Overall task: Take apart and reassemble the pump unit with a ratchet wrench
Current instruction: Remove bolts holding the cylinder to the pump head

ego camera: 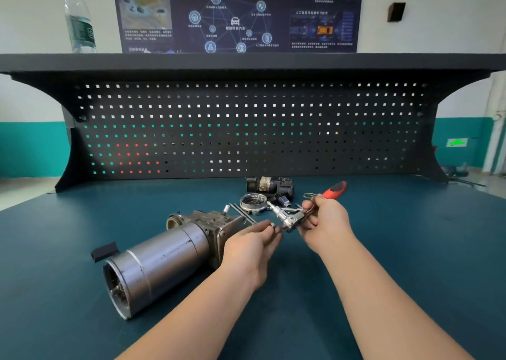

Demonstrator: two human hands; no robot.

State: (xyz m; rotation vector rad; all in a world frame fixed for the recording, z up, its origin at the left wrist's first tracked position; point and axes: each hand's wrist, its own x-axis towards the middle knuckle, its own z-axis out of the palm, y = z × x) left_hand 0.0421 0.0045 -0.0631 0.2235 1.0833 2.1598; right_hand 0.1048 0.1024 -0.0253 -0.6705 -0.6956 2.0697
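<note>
The right hand (324, 220) grips the ratchet wrench (306, 211) near its head, fingers curled around the shank, with the red-and-black handle pointing up and away toward the back of the bench and the socket end aimed left. The left hand (254, 243) pinches a small silvery piece (273, 225), likely a bolt or nut, just beside the ratchet's head; whether it touches the tool is too small to tell. Under the left hand lies the pump unit (164, 255) on its side on the green bench top (410, 250), its cylindrical motor can pointing toward the camera and its open end bare. Behind the hands sit a round metal cover (253, 202), long bolts (241, 211) and a dark component (269, 185), all apart from the main body. Disassembly therefore looks well under way or finished; whether reassembly has begun cannot be read here, and most of it seems left.
</note>
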